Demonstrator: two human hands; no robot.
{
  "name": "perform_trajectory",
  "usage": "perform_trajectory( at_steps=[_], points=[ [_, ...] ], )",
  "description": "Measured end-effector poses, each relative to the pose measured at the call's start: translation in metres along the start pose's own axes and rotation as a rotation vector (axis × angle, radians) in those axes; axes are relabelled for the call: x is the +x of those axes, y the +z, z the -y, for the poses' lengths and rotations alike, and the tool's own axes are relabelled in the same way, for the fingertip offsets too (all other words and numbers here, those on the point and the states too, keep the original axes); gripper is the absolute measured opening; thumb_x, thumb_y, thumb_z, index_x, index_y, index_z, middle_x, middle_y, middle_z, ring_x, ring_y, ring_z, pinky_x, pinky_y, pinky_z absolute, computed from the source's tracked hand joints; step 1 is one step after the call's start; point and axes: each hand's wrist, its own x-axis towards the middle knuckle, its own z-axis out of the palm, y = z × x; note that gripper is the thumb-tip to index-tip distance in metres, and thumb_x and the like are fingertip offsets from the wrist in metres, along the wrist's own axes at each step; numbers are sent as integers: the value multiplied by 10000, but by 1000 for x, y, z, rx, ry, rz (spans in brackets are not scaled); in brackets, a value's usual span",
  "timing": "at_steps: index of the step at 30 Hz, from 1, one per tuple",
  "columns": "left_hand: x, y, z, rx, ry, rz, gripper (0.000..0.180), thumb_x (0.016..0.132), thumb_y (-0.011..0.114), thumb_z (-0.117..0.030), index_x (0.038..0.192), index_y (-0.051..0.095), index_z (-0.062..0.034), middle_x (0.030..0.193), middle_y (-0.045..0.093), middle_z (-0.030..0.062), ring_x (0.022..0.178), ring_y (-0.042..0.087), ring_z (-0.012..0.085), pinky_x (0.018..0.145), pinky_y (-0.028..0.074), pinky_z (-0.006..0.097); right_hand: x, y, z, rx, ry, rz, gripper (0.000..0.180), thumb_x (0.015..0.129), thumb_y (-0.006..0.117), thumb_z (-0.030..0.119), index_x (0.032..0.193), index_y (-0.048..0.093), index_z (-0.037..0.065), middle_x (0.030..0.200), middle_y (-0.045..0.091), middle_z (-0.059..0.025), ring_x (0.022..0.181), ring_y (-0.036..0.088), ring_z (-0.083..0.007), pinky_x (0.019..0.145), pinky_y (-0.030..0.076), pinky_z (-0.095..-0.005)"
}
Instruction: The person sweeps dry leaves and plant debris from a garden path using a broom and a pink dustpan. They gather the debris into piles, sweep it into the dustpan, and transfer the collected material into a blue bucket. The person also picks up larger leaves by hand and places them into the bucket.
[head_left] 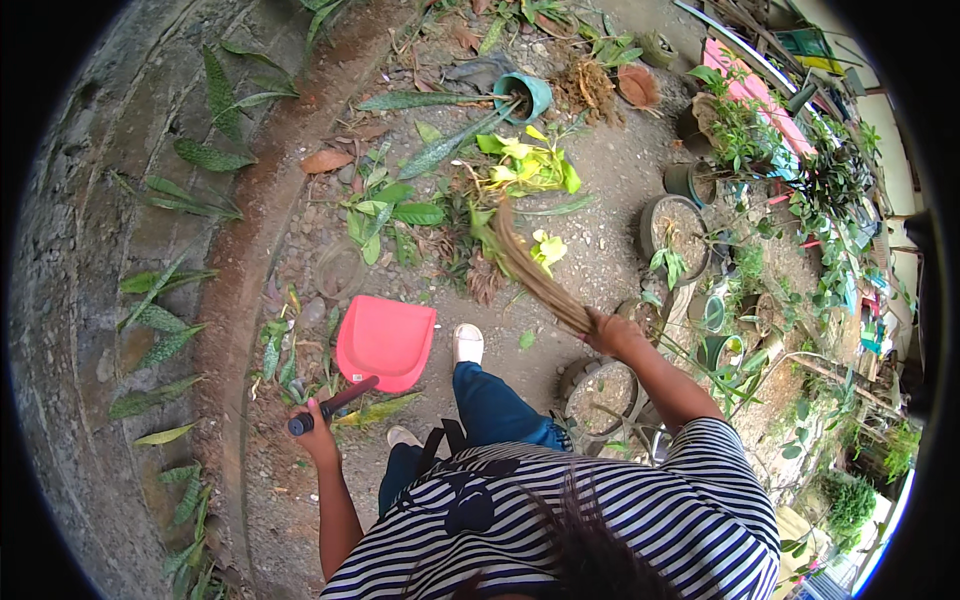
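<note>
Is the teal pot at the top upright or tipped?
Tipped. The teal pot lies on its side on the dirt, its open mouth facing left, with long green leaves spilling out along the ground.

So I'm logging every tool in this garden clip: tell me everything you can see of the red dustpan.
The red dustpan looks like smooth plastic, with a broad scoop that is squared at the far end and rounded toward the handle. A dark, straight handle runs from its near edge down to the left hand, which grips the handle's end. The pan rests low on the gravelly ground, mouth facing away from the person toward scattered green leaves. It appears empty. A white shoe stands just to its right, not touching it.
</note>
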Motion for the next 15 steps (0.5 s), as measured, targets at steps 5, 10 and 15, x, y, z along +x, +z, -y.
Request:
perform_trajectory(
  at_steps=[5,10,15],
  points=[
    [14,8,13,53,113,33,225,820,608,-213,796,418,-93,779,499,23,681,499,101,563,424,233,-21,17,18,49,-121,7,621,795,499,485,1313,280,221,1075,558,-177,1013,536,-319,851,423,-413],
    [16,27,-8,9,81,1,234,812,619,-211,788,421,-88,726,477,14,615,464,87,509,398,221,-54,-9,-30,176,-95,38,668,785,500,510,1341,235,251,1110,542,-178,1048,514,-314,889,398,-420],
    [21,34,-15,95,156,9,225,817,609,-205,783,420,-88,700,462,10,587,450,82,481,379,215,-113,-78,-149,428,133,-1,653,758,604,401,1324,301,281,1093,578,-110,974,558,-253,874,410,-393]
  ],
)
